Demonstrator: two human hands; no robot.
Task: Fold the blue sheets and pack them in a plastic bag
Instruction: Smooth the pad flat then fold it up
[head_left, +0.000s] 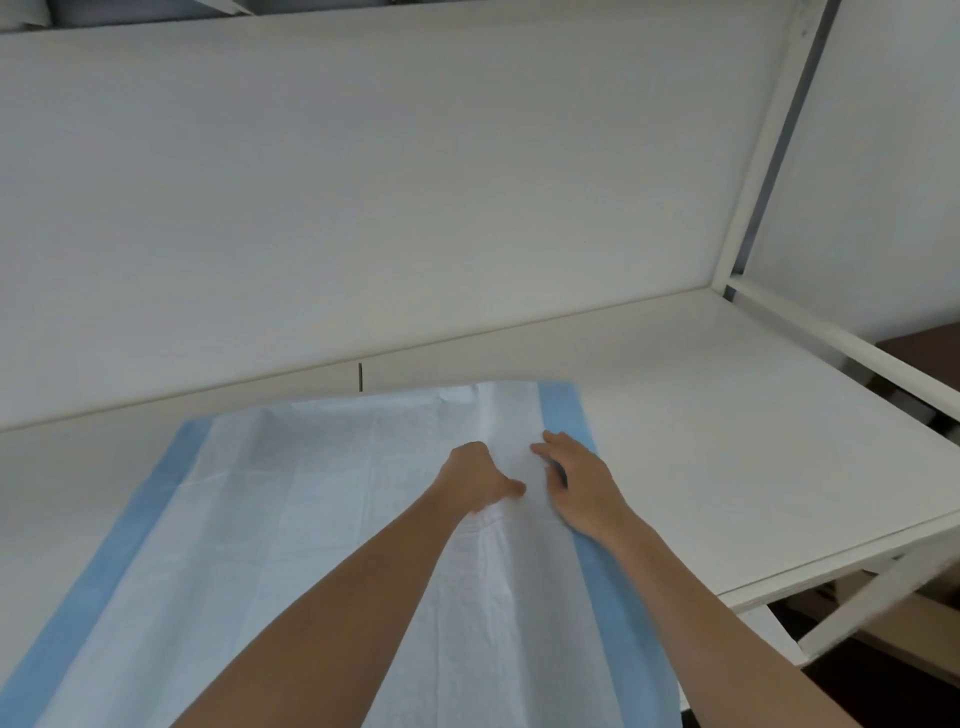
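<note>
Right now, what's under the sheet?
The white table shows around the sheet, so it lies on that. Both hands, left and right, rest on top. Anything beneath the sheet is covered.

Packing/work station: bare white bench (727, 415) w/ white back panel (363, 182).

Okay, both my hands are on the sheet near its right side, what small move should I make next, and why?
Probably pinch the far right edge and bring it across to the left. The sheet lies spread flat on the table, not yet folded; the left hand and right hand both rest by its right blue border.
</note>
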